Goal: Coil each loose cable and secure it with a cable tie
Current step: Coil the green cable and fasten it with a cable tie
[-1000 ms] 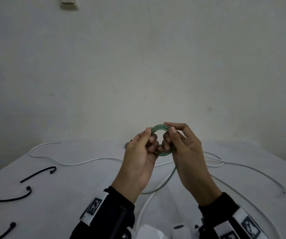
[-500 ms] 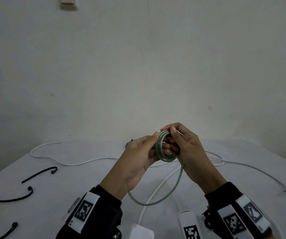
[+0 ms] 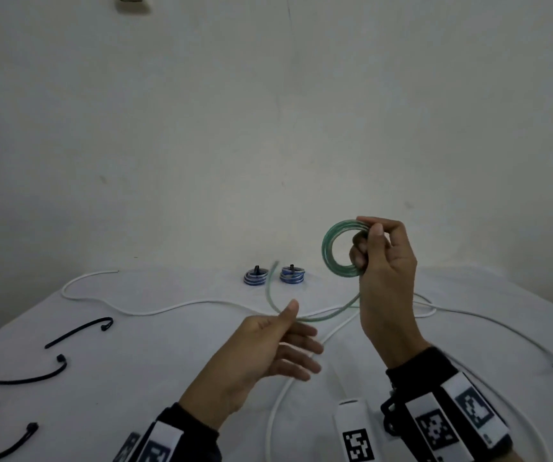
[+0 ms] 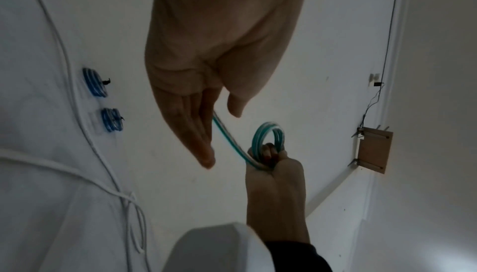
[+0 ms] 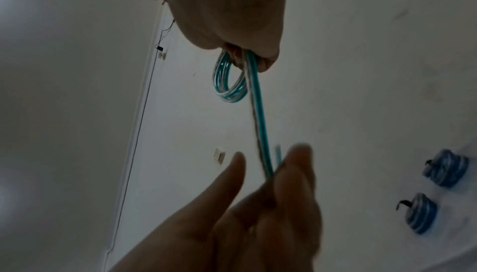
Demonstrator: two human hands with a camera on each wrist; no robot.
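Observation:
A green cable [image 3: 330, 248] is wound into a small coil that my right hand [image 3: 370, 235] pinches by its right side, held up above the table. The coil [image 4: 268, 133] shows in both wrist views, gripped in the right hand [image 5: 247, 56]. Its loose tail [image 3: 331, 311] drops from the coil and runs left to my left hand [image 3: 303, 320], then curves up to a free end [image 3: 273, 268]. My left hand [image 4: 222, 136] has straight fingers and a raised thumb; the tail [image 5: 262, 133] lies across the fingers [image 5: 291, 166].
Two blue coils [image 3: 256, 276] [image 3: 291, 275], each tied with a black tie, sit at the table's far edge. Long white cables [image 3: 168, 310] trail across the white table [image 3: 135, 378]. Three black cable ties [image 3: 78, 331] [image 3: 25, 378] [image 3: 1, 435] lie at the left.
The hands have parted. My right hand lifted the coil up and to the right; my left hand left the coil and moved down along the tail, which swung up.

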